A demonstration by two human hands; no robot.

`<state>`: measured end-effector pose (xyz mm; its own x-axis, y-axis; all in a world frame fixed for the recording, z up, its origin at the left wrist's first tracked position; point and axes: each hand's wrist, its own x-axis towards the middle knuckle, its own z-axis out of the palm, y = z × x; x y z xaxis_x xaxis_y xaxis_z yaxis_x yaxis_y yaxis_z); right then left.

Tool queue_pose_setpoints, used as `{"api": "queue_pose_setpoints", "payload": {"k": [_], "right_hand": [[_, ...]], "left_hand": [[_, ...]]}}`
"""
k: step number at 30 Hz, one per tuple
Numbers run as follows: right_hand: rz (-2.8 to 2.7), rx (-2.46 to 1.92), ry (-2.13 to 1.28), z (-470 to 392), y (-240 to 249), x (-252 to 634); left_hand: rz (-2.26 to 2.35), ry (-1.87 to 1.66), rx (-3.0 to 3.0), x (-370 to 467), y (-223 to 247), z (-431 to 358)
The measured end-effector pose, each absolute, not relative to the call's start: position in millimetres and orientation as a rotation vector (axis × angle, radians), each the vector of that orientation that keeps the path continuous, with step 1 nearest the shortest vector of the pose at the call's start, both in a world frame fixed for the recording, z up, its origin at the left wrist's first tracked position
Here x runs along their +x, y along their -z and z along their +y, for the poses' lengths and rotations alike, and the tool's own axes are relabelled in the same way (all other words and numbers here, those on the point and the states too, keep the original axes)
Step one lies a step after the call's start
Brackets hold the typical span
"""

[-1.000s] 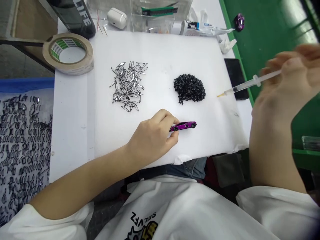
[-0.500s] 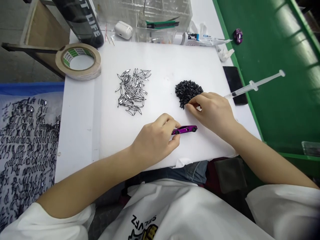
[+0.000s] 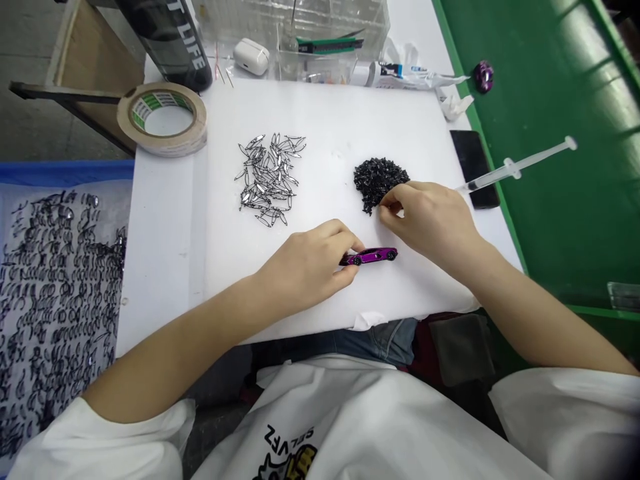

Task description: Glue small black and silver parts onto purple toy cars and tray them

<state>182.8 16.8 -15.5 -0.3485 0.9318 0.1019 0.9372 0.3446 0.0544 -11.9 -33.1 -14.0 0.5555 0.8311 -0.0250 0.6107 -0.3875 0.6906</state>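
A purple toy car (image 3: 376, 256) is pinched at its left end between the thumb and fingers of my left hand (image 3: 320, 267). The car sits low over the white board (image 3: 320, 120), its right end free. My right hand (image 3: 425, 217) is at the lower right edge of a heap of tiny black parts (image 3: 379, 180), thumb and forefinger pressed together. What lies between those fingertips, if anything, is too small to make out. To the left on the board is a loose pile of slim, clear, dark-edged parts (image 3: 267, 177).
A roll of tape (image 3: 195, 137) and a dark bottle (image 3: 175, 47) stand at the back left. Behind the board are a white earbud case (image 3: 251, 57), a green cutter (image 3: 330, 45) and a tube (image 3: 415, 77). A syringe (image 3: 500, 173) lies across a black phone (image 3: 470, 157) at right.
The view has shifted slightly. My left fingers have flattened a little on the car's end. My right fingertips stay at the black heap's edge.
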Motion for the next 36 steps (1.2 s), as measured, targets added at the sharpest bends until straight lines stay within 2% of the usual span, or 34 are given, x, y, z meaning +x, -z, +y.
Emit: {"api": "queue_pose_setpoints", "payload": {"k": [6, 9, 31, 33, 36], "right_hand": [[-2.484, -0.972, 0.245, -21, 10, 191], [-2.481, -0.773, 0.344, -34, 15, 191], [-2.568, -0.639, 0.4, -30, 23, 192], [-2.592, -0.653, 0.309, -28, 21, 194], [-2.511, -0.784, -0.056, -24, 15, 198]], "left_hand": [[1.163, -0.468, 2.117, -11, 17, -32], [1.178, -0.472, 2.107, -11, 18, -32], [1.153, -0.519, 2.164, -10, 22, -33], [1.162, -0.512, 2.157, -11, 21, -33], [1.166, -0.481, 2.133, -11, 19, -33]]}}
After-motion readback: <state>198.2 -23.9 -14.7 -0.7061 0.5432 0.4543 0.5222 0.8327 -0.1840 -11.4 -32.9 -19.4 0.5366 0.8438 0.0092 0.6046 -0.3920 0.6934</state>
